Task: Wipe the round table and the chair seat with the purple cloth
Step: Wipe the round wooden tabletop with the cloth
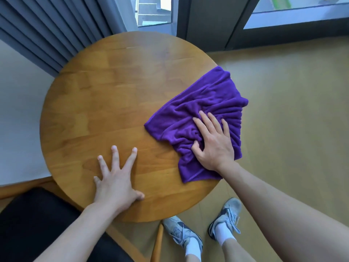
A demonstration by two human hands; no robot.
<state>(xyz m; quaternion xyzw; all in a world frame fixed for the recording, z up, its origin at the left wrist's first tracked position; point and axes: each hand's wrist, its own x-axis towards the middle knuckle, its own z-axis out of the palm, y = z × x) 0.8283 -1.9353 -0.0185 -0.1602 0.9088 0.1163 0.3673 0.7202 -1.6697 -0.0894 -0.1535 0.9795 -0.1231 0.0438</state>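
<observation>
The round wooden table (105, 103) fills the middle of the head view. A crumpled purple cloth (204, 99) lies on its right side and hangs a little over the right edge. My right hand (213, 144) presses flat on the cloth's near part, fingers spread and straight, thumb tucked into a fold. My left hand (117, 180) rests palm down on bare wood near the table's front edge, fingers splayed. The chair's black seat (37, 224), framed in wood, shows at the bottom left, partly under the table's edge and my left forearm.
Grey pleated curtains (56, 31) hang behind the table at the back left, and a dark-framed window (207, 21) runs along the back. Beige floor (292, 110) stretches to the right. My two feet in grey sneakers (224, 218) stand just in front of the table.
</observation>
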